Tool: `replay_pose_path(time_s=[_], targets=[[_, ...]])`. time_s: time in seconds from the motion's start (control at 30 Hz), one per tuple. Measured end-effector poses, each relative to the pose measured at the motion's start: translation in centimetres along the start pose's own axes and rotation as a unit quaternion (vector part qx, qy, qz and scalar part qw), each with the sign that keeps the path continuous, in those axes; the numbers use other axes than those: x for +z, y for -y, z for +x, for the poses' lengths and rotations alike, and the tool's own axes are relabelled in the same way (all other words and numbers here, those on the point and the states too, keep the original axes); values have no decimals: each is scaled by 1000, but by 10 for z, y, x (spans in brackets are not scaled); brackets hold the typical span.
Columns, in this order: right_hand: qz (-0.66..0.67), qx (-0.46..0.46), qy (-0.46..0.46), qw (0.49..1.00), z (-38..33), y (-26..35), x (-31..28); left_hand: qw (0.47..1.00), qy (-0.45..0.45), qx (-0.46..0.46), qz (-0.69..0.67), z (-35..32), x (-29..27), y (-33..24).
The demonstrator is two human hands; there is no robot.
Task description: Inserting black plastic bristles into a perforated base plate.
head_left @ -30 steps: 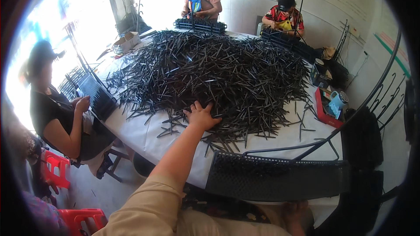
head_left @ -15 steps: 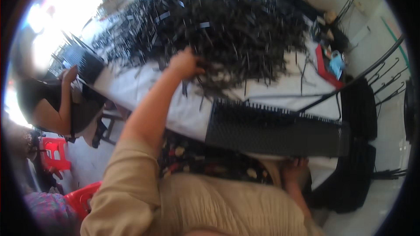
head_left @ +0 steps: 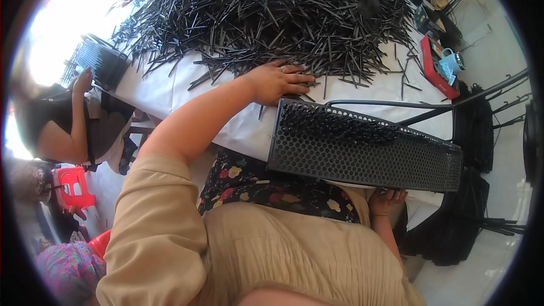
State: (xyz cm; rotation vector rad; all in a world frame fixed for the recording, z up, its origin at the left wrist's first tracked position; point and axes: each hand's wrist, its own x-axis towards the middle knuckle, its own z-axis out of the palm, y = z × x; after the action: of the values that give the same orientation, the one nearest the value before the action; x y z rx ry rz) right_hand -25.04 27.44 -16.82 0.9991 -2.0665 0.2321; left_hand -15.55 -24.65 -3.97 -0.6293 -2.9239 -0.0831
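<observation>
The left hand (head_left: 276,82) lies flat, fingers spread narrow, on loose black sticks (head_left: 317,82) at the near edge of the big stick pile (head_left: 272,17) covering the white-clothed table (head_left: 170,88). Just beside it, a black perforated tray (head_left: 362,147) overhangs the table's near edge; the right hand (head_left: 385,199) cups it from below, its fingers mostly hidden. A red box (head_left: 433,68) with a blue mug (head_left: 451,61) sits at the right edge. Another person (head_left: 62,124) sits off the left edge, glare washing that side out.

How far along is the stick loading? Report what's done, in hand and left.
Done: part of the perforated black tray already holds sticks. In hand: the left hand rests on sticks at the pile's edge; the right hand supports the tray from below. Left: the large heap of black sticks on the table.
</observation>
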Motion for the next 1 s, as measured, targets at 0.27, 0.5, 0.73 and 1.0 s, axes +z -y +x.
replay_pose_path(time_s=[0.27,0.5,0.73,1.0], targets=[[-27,14,6,1000,-4,-2,3,986,-35,-126,105,-82,-44,21],[-12,16,17,1000,-9,-6,7,768,-287,-569,-62,-105,-54,58],[-9,15,18,1000,-3,2,3,834,-29,-529,156,-52,-25,40],[-18,15,19,1000,-2,1,3,875,-59,-479,32,-80,-33,35]])
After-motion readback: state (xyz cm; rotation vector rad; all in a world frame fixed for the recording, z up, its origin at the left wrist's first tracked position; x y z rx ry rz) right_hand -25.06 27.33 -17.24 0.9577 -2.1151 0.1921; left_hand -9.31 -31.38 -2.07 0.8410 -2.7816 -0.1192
